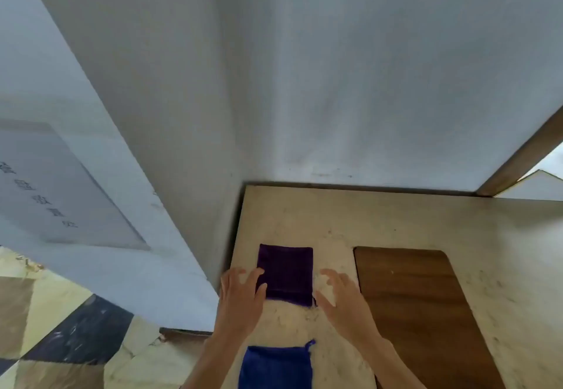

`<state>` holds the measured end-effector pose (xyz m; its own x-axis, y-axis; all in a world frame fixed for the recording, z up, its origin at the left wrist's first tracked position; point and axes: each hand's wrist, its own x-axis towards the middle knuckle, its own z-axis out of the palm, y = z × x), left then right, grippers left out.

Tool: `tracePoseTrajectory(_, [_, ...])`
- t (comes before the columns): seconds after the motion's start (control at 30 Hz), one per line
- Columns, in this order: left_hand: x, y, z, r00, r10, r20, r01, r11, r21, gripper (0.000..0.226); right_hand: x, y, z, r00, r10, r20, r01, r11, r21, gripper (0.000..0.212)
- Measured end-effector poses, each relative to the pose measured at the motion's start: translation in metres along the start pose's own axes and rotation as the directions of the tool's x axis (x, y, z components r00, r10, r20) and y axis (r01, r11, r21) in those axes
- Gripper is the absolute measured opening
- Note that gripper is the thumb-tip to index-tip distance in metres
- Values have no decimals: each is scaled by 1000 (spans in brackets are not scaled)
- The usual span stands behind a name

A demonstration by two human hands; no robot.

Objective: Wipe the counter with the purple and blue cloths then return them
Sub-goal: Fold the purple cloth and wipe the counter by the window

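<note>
My left hand (240, 297) and right hand (341, 297) are open, holding nothing, on both sides of the flat dark purple square cloth (285, 274) on the pale stone worktop (396, 221); I should pinch its near corners firmly, while the folded blue cloth (275, 367) waits nearer between my forearms.

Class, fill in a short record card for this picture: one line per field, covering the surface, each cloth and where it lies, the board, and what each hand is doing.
surface: pale speckled counter set in a wall corner
purple cloth: folded flat, farther from the person
blue cloth: flat near the front edge, small loop at its corner
wooden board: lies flat to the right of the cloths
left hand: open, fingertips at the purple cloth's left edge
right hand: open, fingers spread, at the cloth's right near corner
grip: neither hand grips a cloth
</note>
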<state>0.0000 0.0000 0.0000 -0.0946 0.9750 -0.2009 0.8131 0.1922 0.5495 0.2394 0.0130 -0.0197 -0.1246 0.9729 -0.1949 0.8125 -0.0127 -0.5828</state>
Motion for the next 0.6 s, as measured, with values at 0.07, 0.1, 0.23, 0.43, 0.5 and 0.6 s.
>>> tracePoseTrajectory(0.07, [21, -9, 12, 995, -71, 64, 77, 992, -100, 36, 17, 4, 14, 993, 88, 84, -101, 980, 169, 37])
tracePoseTrajectory(0.1, [32, -15, 20, 993, -84, 89, 93, 990, -107, 35, 25, 8, 21, 988, 105, 110, -125, 971, 204, 32])
tracePoseTrajectory(0.23, [68, -33, 39, 983, -125, 134, 133, 990, -52, 38, 62, 20, 39, 985, 123, 122, -151, 956, 252, 36])
tracePoseTrajectory(0.43, [108, -55, 57, 973, -151, 172, 154, 988, -4, 50, 103, 35, 58, 977, 139, 160, -161, 978, 134, 62])
tracePoseTrajectory(0.5, [117, -61, 63, 976, -147, 164, 149, 989, -2, 52, 109, 41, 65, 983, 102, 153, -113, 992, 63, 67])
tracePoseTrajectory(0.6, [121, -70, 71, 974, -159, 163, 158, 987, 21, 56, 111, 48, 72, 989, 73, 129, -73, 997, 1, 69])
